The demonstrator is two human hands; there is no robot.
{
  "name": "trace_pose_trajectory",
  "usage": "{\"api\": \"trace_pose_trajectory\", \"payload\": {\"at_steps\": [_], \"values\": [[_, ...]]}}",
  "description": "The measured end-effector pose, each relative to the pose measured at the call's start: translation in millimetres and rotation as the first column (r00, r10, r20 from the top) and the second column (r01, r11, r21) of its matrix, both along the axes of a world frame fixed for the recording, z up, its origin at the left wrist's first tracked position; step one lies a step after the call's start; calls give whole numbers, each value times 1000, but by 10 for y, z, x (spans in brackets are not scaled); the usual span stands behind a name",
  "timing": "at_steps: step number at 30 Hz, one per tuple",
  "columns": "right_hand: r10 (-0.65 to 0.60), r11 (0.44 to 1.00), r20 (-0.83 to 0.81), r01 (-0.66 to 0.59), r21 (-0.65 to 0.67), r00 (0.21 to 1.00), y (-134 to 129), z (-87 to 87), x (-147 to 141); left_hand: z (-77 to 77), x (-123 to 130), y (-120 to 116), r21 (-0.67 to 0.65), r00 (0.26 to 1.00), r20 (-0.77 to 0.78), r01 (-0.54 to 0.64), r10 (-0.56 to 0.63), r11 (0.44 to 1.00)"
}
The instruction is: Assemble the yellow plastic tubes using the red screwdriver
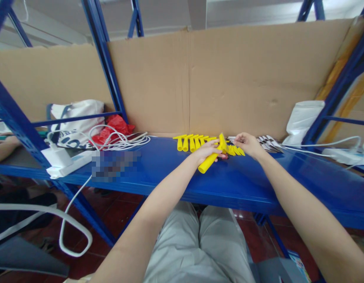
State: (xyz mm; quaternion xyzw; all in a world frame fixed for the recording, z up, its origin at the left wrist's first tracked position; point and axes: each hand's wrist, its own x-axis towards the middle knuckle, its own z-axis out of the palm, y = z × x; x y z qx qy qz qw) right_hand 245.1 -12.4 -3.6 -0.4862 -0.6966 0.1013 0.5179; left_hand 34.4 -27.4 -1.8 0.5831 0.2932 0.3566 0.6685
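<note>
My left hand (209, 151) is wrapped round a yellow tool (208, 162) with a round tubular handle, its wider head tilted up to the right. My right hand (247, 144) is raised just right of that head, fingers curled together; whether anything small is between the fingertips is hidden. Behind my left hand, several similar yellow tools (185, 144) stand in a row with their round handle ends toward me. Between my hands lie several small flat yellow pieces (236, 150), in a slanted row.
Black-and-white packets (270, 144) lie right on the blue table (158, 161). A white bag (302, 120) stands behind them. At left are a power strip (74, 163), coiled white cables (131, 142), red plastic (111, 129) and a cloth bag (78, 118). Another person's arm (6, 145) shows far left.
</note>
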Motion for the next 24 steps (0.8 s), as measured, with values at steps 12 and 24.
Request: {"api": "trace_pose_trajectory", "payload": {"at_steps": [12,24], "values": [[129,988,-142,-139,-61,981,-123,33,-238,-45,28,-29,52,998,-44,47,-44,998],[55,998,-30,-56,-30,998,-39,-20,-180,-54,4,-14,57,995,-9,99,-98,993]]}}
